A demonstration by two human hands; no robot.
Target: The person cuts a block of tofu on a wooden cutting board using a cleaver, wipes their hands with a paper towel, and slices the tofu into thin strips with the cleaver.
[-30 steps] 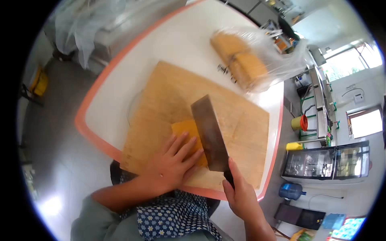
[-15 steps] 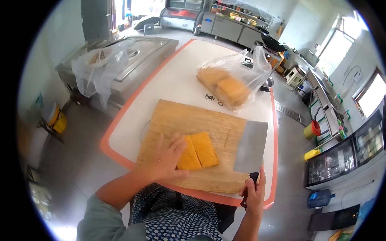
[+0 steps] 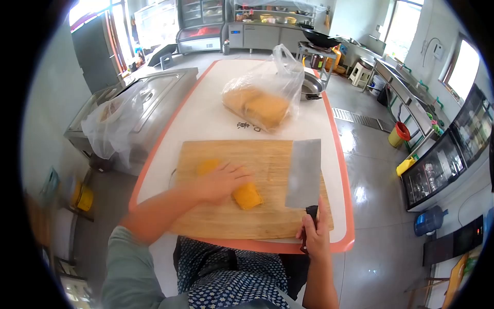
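On the wooden cutting board (image 3: 206, 226) lies a yellow-orange food slab, cut in pieces. One piece (image 3: 248, 198) shows below the fingers of my left hand (image 3: 218, 183); another yellow part (image 3: 208, 166) peeks out above them. My left hand rests flat across the slab, fingers stretched out and slightly blurred, and covers its middle. At the board's right side, my right hand (image 3: 316, 234) is wrapped round the black handle of a cleaver (image 3: 303, 172). The wide blade points away from me over the board, apart from the slab.
A clear plastic bag (image 3: 257, 105) of similar yellow slabs sits beyond the board on the white table (image 3: 206, 98) with an orange edge. A metal pan (image 3: 311, 86) stands at its right edge. A steel counter (image 3: 159, 87) is on the left.
My left hand has moved from beside the slab to on top of it, and the pieces now lie at a different angle. The view has turned. My right hand still holds the cleaver.
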